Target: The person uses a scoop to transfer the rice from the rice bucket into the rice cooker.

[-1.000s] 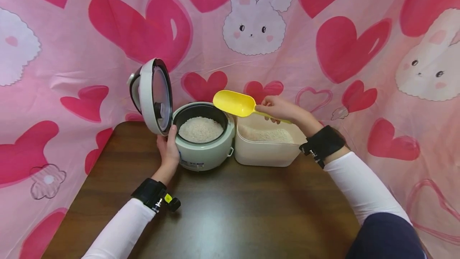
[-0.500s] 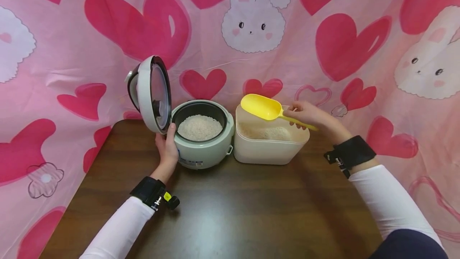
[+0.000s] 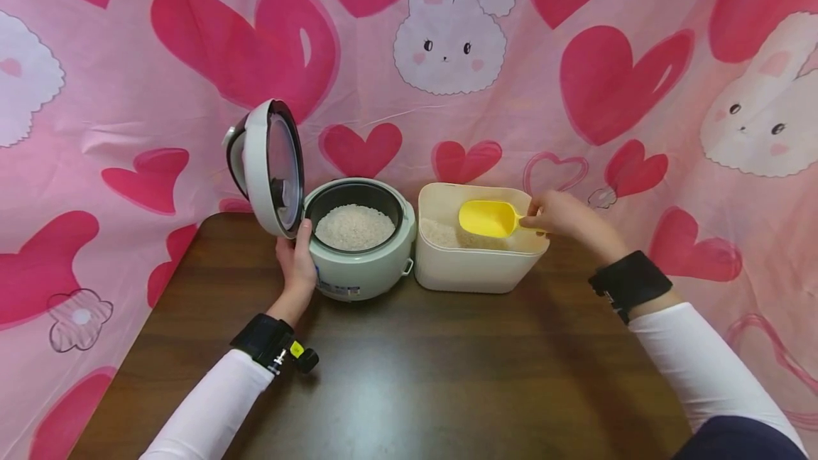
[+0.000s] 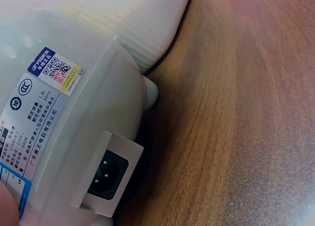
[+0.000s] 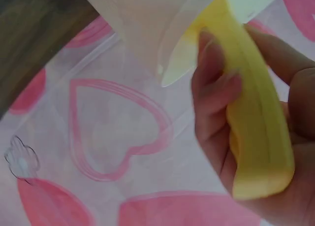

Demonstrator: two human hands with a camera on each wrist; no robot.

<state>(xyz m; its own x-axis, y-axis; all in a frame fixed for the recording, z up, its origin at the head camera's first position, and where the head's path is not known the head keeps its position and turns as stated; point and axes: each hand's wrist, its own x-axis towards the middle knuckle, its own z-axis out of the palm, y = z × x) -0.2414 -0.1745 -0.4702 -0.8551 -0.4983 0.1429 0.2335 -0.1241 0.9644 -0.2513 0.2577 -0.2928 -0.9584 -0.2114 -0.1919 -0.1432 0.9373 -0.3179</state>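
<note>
In the head view, my right hand (image 3: 554, 214) grips the handle of a yellow scoop (image 3: 488, 218), its bowl down inside a cream bin (image 3: 473, 261) that contains rice (image 3: 441, 233). Up close in the right wrist view, fingers curl around the yellow handle (image 5: 258, 122). A pale green rice cooker (image 3: 364, 279) stands left of the bin, lid (image 3: 258, 169) raised, with white rice (image 3: 356, 227) in its dark inner pot. My left hand (image 3: 297, 268) rests against the cooker's left side below the lid, thumb straight at the rim. Its other fingers are partly hidden.
Both containers stand side by side towards the back of a brown wooden table (image 3: 396, 375). Behind them hangs a pink cloth (image 3: 377, 91) with hearts and rabbits. A power socket (image 4: 108, 176) juts from the cooker's side in the left wrist view.
The right hand has moved the scoop from above the cooker's right edge rightward, then lowered its bowl into the bin. The left hand stays against the cooker.
</note>
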